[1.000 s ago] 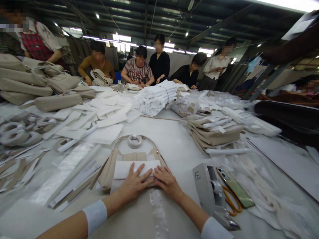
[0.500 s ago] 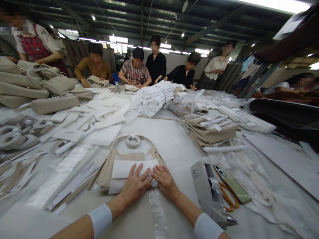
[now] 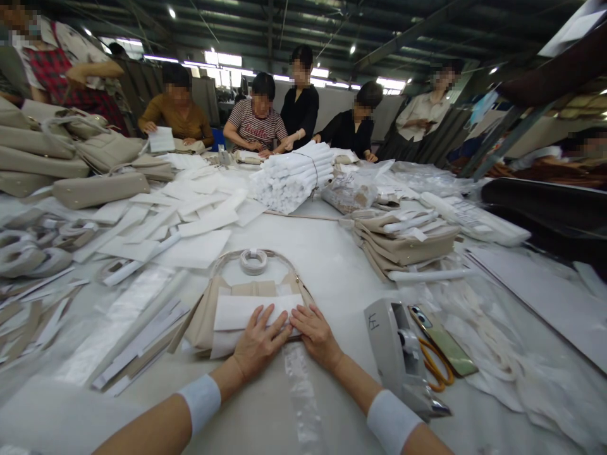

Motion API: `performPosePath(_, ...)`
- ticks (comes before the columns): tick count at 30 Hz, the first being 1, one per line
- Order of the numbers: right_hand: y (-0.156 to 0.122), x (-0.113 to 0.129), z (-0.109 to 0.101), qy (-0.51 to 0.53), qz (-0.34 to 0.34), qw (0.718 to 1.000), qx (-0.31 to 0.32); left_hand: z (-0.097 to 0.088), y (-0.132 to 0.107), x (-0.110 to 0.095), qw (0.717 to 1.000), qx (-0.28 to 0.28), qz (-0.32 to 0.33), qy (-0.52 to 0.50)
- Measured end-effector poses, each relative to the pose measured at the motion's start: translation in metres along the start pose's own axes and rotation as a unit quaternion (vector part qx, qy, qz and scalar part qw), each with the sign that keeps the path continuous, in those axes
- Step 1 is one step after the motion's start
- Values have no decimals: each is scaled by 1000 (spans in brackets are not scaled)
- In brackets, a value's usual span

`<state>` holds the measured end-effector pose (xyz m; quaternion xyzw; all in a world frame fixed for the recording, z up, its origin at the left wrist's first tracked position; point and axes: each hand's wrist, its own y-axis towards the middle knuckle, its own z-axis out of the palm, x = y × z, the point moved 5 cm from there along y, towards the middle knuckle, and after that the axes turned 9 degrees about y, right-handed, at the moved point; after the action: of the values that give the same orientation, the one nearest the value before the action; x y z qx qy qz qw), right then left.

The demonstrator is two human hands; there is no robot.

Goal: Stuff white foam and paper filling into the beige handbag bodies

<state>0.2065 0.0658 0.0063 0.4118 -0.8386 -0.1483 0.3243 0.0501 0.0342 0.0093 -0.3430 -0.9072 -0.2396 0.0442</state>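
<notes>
A beige handbag (image 3: 202,322) lies on the white table in front of me, its strap arched away from me. Over its front is a white foam sheet (image 3: 237,312), folded across the bag. My left hand (image 3: 260,338) rests flat on the sheet's lower right part with fingers spread. Beside it my right hand (image 3: 317,335) lies flat at the right end of the sheet, fingers stretched out, the fingertips of both hands nearly touching. A wrapped coil of strap (image 3: 253,261) sits inside the strap's arch. What lies under my palms is hidden.
To the right are a grey tape dispenser (image 3: 396,354), orange-handled scissors (image 3: 434,366) and a green phone (image 3: 446,344). Foam sheets (image 3: 203,215) and strap coils spread leftward. A tied bundle of white rolls (image 3: 294,177) and stacked beige bags (image 3: 403,243) stand farther back. Several people work across the table.
My hands stay pressed on the foam sheet, barely shifted. The view has tilted slightly. Across the table, a person at the left now holds up a white sheet.
</notes>
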Motion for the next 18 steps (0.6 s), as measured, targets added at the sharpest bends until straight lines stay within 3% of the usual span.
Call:
performPosePath(4,-11,17,-20,-29,12,996,84,-1,-1,1,1000,-2,-3,-12)
performPosePath(9,-68,44,-52,-54,31,988,141,-5,-3,3,1000,9,1,-27)
performPosePath(12,-82,63,-49,-69,5,980,188,-6,-3,4,999,16,2,-39)
performPosePath(15,-70,79,-36,-96,-57,964,240,-7,-3,4,999,16,2,-39)
performPosePath(18,-55,84,-24,-88,-87,961,247,-6,-3,3,999,14,1,-41)
